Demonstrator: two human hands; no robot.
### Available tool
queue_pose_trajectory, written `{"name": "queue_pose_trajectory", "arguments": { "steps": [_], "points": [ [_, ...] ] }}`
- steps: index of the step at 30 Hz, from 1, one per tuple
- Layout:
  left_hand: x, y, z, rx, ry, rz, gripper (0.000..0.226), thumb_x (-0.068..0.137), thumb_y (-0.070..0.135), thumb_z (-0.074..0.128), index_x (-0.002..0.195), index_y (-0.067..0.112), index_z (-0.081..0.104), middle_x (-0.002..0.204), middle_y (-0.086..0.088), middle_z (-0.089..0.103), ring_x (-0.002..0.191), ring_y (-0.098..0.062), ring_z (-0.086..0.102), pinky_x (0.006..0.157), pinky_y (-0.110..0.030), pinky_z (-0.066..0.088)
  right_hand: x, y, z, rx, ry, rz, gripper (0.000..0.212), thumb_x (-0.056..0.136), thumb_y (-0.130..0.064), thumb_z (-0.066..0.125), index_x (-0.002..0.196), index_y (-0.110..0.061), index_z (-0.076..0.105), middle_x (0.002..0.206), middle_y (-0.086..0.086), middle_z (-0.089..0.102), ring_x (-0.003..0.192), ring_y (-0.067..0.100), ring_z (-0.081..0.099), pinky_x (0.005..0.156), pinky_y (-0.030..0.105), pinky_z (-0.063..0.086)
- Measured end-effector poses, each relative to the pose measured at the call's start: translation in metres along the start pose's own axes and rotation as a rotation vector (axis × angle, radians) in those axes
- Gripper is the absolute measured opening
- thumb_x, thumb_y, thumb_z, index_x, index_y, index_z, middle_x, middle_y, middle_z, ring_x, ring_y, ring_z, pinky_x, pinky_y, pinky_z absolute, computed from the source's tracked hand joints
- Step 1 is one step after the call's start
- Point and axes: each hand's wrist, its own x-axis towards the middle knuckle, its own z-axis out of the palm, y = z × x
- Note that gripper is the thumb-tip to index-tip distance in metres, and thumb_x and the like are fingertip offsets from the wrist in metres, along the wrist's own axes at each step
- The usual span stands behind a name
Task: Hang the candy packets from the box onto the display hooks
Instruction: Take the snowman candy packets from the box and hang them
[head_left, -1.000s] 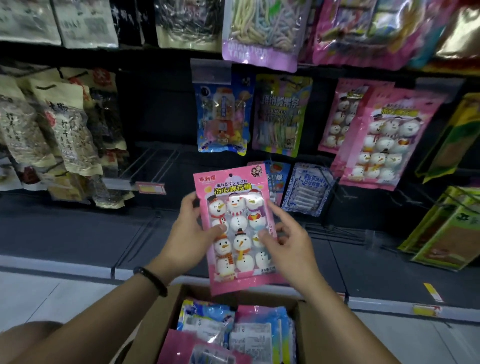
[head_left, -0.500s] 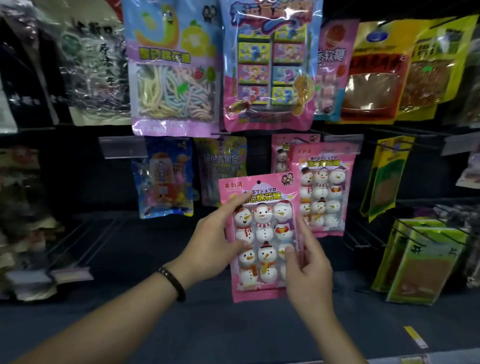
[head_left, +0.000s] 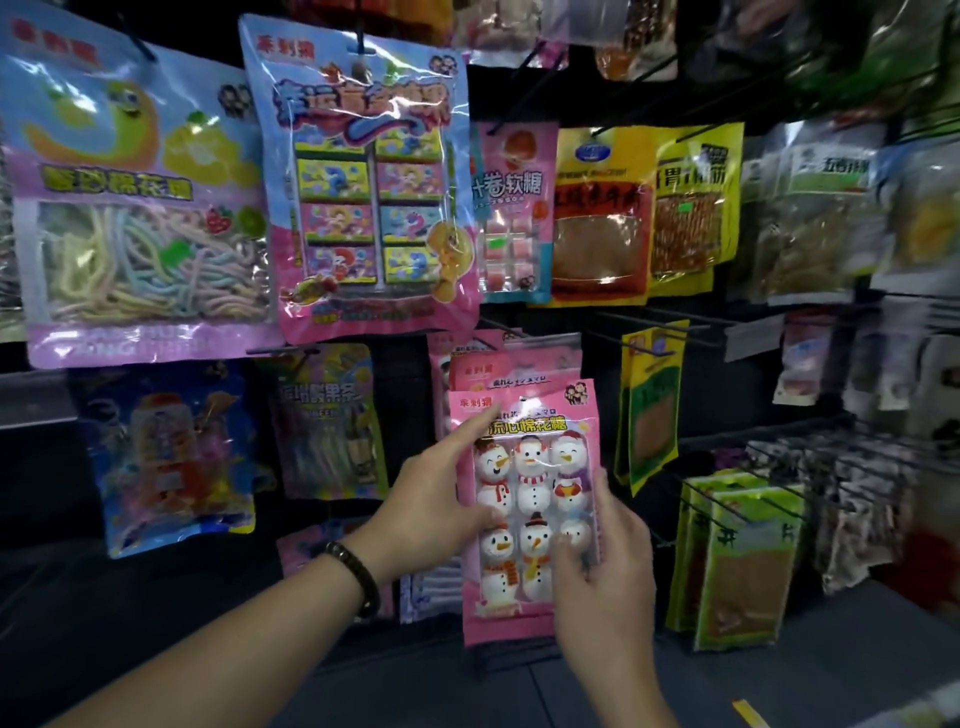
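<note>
A pink packet of snowman marshmallows (head_left: 524, 499) is held upright in front of the display. My left hand (head_left: 436, 499) grips its left edge, index finger stretched up toward the packet's top. My right hand (head_left: 602, 561) holds the lower right side, thumb on the front. Right behind the packet's top hang matching pink snowman packets (head_left: 498, 364) on a hook. The hook's tip is hidden behind the packets. The box is out of view.
Large candy bags (head_left: 363, 176) hang above, yellow and green snack packets (head_left: 748, 561) to the right, blue packets (head_left: 176, 457) to the left. Black wire hooks (head_left: 654, 332) stick out toward me. The dark shelf base (head_left: 779, 649) lies below.
Both hands have lifted the snowman packet from above the box up and right, to the hanging snowman packets. The view rose with it and the box left the frame.
</note>
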Motion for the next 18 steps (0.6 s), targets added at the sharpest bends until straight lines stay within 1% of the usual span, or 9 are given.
{"name": "queue_pose_trajectory", "arguments": {
  "steps": [1,3,5,7,8,9,11,13,18],
  "points": [
    [0.004,-0.001,0.000,0.002,0.008,0.003,0.110,0.089,0.003,0.081,0.159,0.062,0.019,0.173,0.018,0.019,0.073,0.010,0.048,0.084,-0.019,0.062,0.002,0.001,0.001,-0.006,-0.020,0.002,0.073,0.106,-0.021,0.061,0.157,-0.061,0.027,0.155,-0.022,0.031,0.138,-0.008,0.040,0.101,0.016,0.044],
    [0.012,0.001,0.000,0.002,0.038,0.029,0.109,0.090,0.000,0.080,0.160,0.059,0.021,0.171,0.021,0.021,0.079,0.021,0.055,0.083,-0.012,0.059,0.006,0.000,0.004,-0.002,-0.063,0.013,0.069,0.107,-0.025,0.061,0.159,-0.057,0.029,0.164,-0.025,0.021,0.150,0.000,0.030,0.093,0.007,0.041],
    [0.018,0.002,-0.002,0.019,0.066,0.074,0.107,0.089,-0.001,0.080,0.160,0.057,0.025,0.169,0.022,0.026,0.106,0.035,0.046,0.083,-0.001,0.050,0.006,-0.001,0.011,0.004,-0.081,0.015,0.067,0.107,-0.024,0.062,0.159,-0.054,0.033,0.167,-0.030,0.013,0.153,-0.001,0.021,0.088,0.004,0.043],
    [0.024,0.001,-0.001,0.020,0.080,0.091,0.106,0.088,-0.002,0.081,0.159,0.056,0.028,0.160,0.027,0.036,0.117,0.035,0.038,0.084,0.004,0.044,0.004,0.002,0.017,0.004,-0.070,-0.005,0.069,0.105,-0.020,0.064,0.158,-0.054,0.037,0.169,-0.034,0.004,0.157,-0.002,0.012,0.110,0.024,0.048],
    [0.025,0.000,-0.001,0.015,0.086,0.088,0.104,0.088,-0.003,0.080,0.159,0.055,0.030,0.151,0.032,0.040,0.110,0.038,0.040,0.082,0.004,0.045,0.004,0.004,0.020,0.000,-0.062,-0.012,0.071,0.104,-0.018,0.065,0.158,-0.055,0.036,0.169,-0.036,0.000,0.159,-0.001,0.008,0.118,0.038,0.046],
    [0.026,-0.001,-0.001,0.015,0.090,0.088,0.103,0.089,-0.004,0.079,0.159,0.054,0.031,0.146,0.036,0.040,0.106,0.041,0.039,0.081,0.004,0.044,0.004,0.005,0.022,-0.006,-0.056,-0.010,0.074,0.103,-0.017,0.066,0.159,-0.055,0.034,0.169,-0.037,-0.003,0.160,-0.001,0.005,0.122,0.044,0.041],
    [0.027,-0.002,0.000,0.026,0.102,0.100,0.101,0.089,-0.007,0.077,0.159,0.050,0.033,0.144,0.042,0.035,0.112,0.045,0.030,0.085,0.006,0.041,0.006,0.004,0.022,-0.011,-0.053,-0.002,0.076,0.103,-0.017,0.066,0.159,-0.055,0.032,0.169,-0.037,-0.006,0.160,-0.002,0.001,0.126,0.043,0.034],
    [0.026,-0.002,0.001,0.029,0.118,0.101,0.100,0.089,-0.008,0.077,0.160,0.049,0.034,0.140,0.046,0.036,0.113,0.043,0.032,0.086,0.006,0.041,0.008,0.002,0.020,-0.002,-0.059,-0.007,0.076,0.103,-0.017,0.067,0.160,-0.054,0.033,0.169,-0.036,-0.006,0.160,-0.003,0.001,0.128,0.043,0.031],
    [0.030,-0.004,0.003,0.024,0.128,0.098,0.108,0.087,-0.006,0.080,0.161,0.054,0.027,0.164,0.030,0.029,0.122,0.036,0.034,0.085,0.001,0.047,0.007,-0.002,0.018,-0.007,-0.086,-0.019,0.077,0.103,-0.021,0.066,0.159,-0.059,0.029,0.169,-0.037,-0.004,0.159,-0.003,0.001,0.128,0.045,0.031]
  ]
}}
